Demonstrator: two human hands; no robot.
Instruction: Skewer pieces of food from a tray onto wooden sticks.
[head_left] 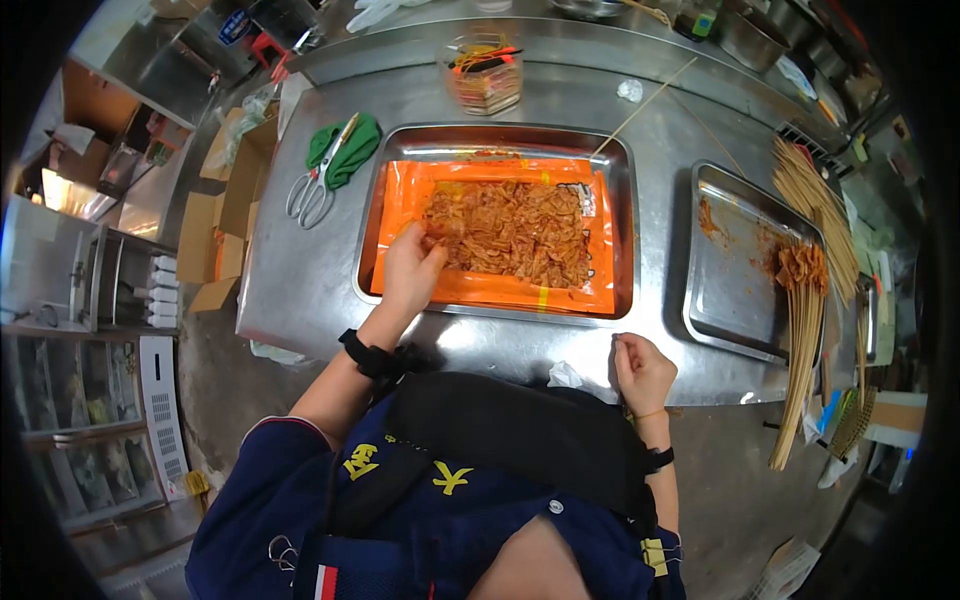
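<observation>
My left hand (412,270) reaches over the near left part of a steel tray (365,262), its fingers bent together at the edge of a heap of sliced, sauce-coated meat (520,235). The fingertips are among the reddish slices and partly hidden. The meat lies on an orange plastic bag (398,190) spread inside the tray. Near the table's front edge, my right hand (645,375) is closed with curled fingers; whatever it may hold does not show. A thin wooden skewer (645,108) rests across the tray's far right corner.
A second steel tray (735,290) on the right holds a bundle of skewers with meat on their ends (802,275). Bare skewers (815,205) lie beyond it. Scissors (318,185) rest on a green cloth (352,152) at the left. A clear plastic container (483,85) stands behind the main tray.
</observation>
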